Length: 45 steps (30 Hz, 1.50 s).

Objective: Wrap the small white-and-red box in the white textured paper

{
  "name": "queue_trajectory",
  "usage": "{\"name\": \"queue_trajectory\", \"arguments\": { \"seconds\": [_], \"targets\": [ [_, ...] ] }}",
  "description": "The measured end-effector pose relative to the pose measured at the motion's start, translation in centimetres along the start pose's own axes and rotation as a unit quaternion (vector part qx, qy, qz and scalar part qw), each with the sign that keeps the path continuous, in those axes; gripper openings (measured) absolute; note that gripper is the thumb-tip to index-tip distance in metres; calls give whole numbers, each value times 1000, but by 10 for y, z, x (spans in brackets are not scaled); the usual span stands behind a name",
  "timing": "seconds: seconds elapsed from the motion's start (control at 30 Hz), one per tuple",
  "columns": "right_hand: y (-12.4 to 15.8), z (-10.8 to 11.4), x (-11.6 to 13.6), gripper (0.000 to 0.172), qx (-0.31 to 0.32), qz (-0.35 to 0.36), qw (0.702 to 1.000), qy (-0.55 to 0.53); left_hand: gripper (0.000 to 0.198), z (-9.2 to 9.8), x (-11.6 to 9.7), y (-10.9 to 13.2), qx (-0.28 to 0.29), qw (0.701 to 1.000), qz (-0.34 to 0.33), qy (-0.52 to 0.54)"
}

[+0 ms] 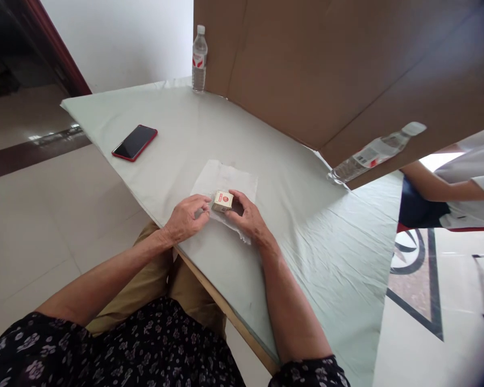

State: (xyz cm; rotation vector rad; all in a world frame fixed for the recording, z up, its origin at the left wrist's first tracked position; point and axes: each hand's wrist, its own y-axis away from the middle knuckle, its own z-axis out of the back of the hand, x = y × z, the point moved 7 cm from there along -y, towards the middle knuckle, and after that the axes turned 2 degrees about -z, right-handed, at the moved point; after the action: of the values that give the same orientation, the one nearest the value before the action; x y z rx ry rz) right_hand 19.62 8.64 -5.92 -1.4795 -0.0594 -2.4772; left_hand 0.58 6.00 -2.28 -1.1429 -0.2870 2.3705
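A small cream-coloured cardboard box [224, 199] with red print on its top sits on a white sheet of thin paper [212, 176]. Curved around its right side is my right hand [249, 216], thumb and forefinger touching the box. My left hand [187, 219] is at the box's left edge, thumb and fingertips drawn together in a pinch. Whatever lies between those left fingertips is too small to make out. The paper's near edge looks ragged beside my right wrist.
A pale green cloth covers the table [306, 226]. A phone [135, 143] in a red case lies to the left. A tall cardboard panel [290, 64] stands at the back, with an upright water bottle [199, 59] and another bottle [375, 156] against it. Another person's arm [439, 185] shows at right.
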Motion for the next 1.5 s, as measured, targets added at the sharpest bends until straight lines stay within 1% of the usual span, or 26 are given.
{"name": "queue_trajectory", "arguments": {
  "seconds": [0.07,0.13,0.2,0.27,0.33,0.37,0.4,0.47,0.5,0.53,0.6,0.67,0.7,0.77,0.83,0.9,1.07,1.2,1.33,1.5],
  "targets": [
    [2,7,1,61,13,-7,998,-60,13,-1,3,-6,7,998,45,47],
    [6,20,6,56,19,-17,994,-110,14,0,3,-12,13,995,73,72],
    [12,33,16,56,31,-26,993,-114,16,0,4,-17,16,991,99,87],
    [17,38,28,63,59,-32,996,-61,18,0,8,-22,15,986,131,97],
    [19,37,39,68,60,-28,998,18,20,-1,14,-25,12,981,166,99],
    [18,37,44,63,42,-21,997,56,22,-2,17,-26,11,979,177,99],
    [16,36,46,51,15,-13,996,85,22,-2,20,-28,11,978,181,100],
    [10,33,48,23,-38,3,993,108,21,-2,21,-31,25,981,165,101],
    [7,31,47,15,-56,9,993,102,20,-1,20,-32,37,984,147,98],
    [3,29,45,12,-65,12,994,87,20,-1,19,-33,48,987,125,92],
    [-2,25,38,14,-66,4,997,47,23,0,14,-36,66,992,79,76],
    [-4,23,31,18,-64,-23,998,7,22,-1,10,-40,72,993,52,77],
    [-4,22,28,20,-64,-37,997,-11,20,-3,10,-42,72,992,54,85],
    [-3,22,25,23,-65,-54,996,-36,20,-10,14,-47,74,986,87,117],
    [-1,23,25,23,-66,-59,995,-44,23,-18,19,-49,75,977,125,156],
    [0,24,26,21,-61,-63,995,-44,25,-23,21,-50,70,969,144,188],
    [2,23,28,23,-22,-74,996,-52,26,-22,16,-39,43,961,150,230],
    [4,21,30,28,-14,-69,996,-61,24,-19,12,-31,27,960,144,237],
    [5,19,30,26,11,-66,996,-62,21,-20,10,-29,31,966,143,212],
    [7,22,30,21,12,-71,996,-51,21,-22,9,-29,37,969,138,202]
  ]
}}
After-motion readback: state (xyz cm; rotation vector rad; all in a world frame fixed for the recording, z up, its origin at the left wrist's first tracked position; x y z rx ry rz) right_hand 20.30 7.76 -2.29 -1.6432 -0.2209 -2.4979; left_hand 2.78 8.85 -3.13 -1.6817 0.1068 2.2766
